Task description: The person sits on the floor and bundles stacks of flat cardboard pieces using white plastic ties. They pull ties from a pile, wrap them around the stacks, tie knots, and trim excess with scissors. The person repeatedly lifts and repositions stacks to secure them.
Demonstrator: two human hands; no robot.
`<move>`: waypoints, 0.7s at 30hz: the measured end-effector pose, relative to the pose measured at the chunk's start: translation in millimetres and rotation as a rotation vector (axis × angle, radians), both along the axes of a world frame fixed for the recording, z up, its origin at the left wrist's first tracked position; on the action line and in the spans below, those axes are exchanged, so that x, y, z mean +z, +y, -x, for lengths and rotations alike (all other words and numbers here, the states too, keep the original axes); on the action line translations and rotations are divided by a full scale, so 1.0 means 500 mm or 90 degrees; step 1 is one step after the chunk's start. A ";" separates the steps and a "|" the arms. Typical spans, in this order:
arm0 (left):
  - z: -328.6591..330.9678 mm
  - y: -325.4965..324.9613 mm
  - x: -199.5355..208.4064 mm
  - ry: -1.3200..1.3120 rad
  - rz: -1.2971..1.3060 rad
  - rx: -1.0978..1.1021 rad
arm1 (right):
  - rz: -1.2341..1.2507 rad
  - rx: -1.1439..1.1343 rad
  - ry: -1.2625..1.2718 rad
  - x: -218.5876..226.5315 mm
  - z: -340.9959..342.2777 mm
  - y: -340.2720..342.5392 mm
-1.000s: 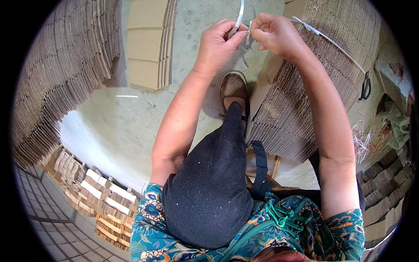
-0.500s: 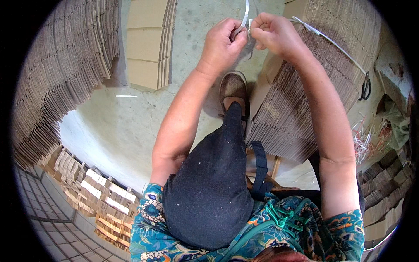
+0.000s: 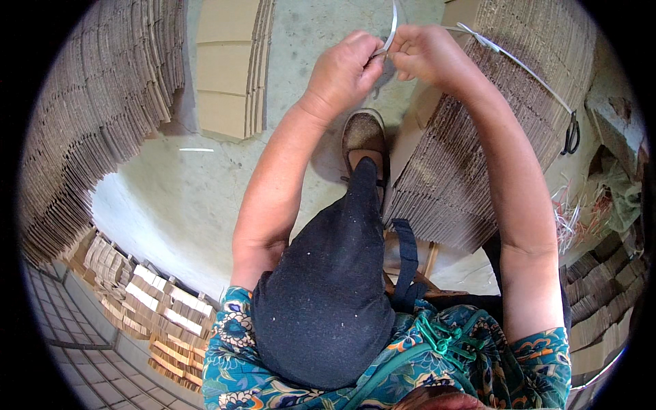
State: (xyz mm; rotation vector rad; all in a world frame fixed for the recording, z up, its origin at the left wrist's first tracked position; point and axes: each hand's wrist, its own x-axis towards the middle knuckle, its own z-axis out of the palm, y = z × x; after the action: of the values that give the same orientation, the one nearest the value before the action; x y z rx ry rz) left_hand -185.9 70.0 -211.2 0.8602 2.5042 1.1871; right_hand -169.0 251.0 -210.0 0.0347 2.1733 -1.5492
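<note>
At the top middle, my left hand [image 3: 345,72] is closed with thumb and fingers pinching a narrow white plastic strap [image 3: 394,24]. One length of it rises from the grip and curves out of view at the top. My right hand [image 3: 429,55] meets it there, its fingers curled and slightly blurred at the strap beside my left fingertips. Just right of my right hand lies a stack of flat brown cardboard [image 3: 458,164], with a tied white strap [image 3: 523,66] across it.
Black-handled scissors [image 3: 571,134] lie at the stack's right edge. Cardboard sheets [image 3: 224,75] rest on the floor, and a tall cardboard pile [image 3: 102,102] fills the left. A strap scrap [image 3: 197,149] lies on the floor; tangled strap offcuts [image 3: 574,219] sit at right. My shoe [image 3: 364,137] is below my hands.
My left hand has shifted slightly left and down. My right fingers have loosened a little and moved at the strap, whose upper length now bends more to the right.
</note>
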 end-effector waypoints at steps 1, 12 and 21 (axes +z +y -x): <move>0.000 0.000 -0.001 0.004 0.004 -0.003 | -0.012 0.005 0.015 -0.004 0.000 -0.001; -0.011 -0.005 -0.007 -0.042 -0.005 0.062 | -0.121 -0.078 0.165 -0.020 -0.011 -0.003; -0.019 0.000 -0.007 -0.154 -0.079 0.141 | -0.048 -0.087 0.050 0.016 -0.011 -0.005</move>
State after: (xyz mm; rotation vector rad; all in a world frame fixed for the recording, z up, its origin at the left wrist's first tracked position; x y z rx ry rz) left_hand -176.2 69.8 -214.9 0.4408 2.3926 1.4351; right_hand -163.5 248.5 -202.0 0.1522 2.3342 -1.5659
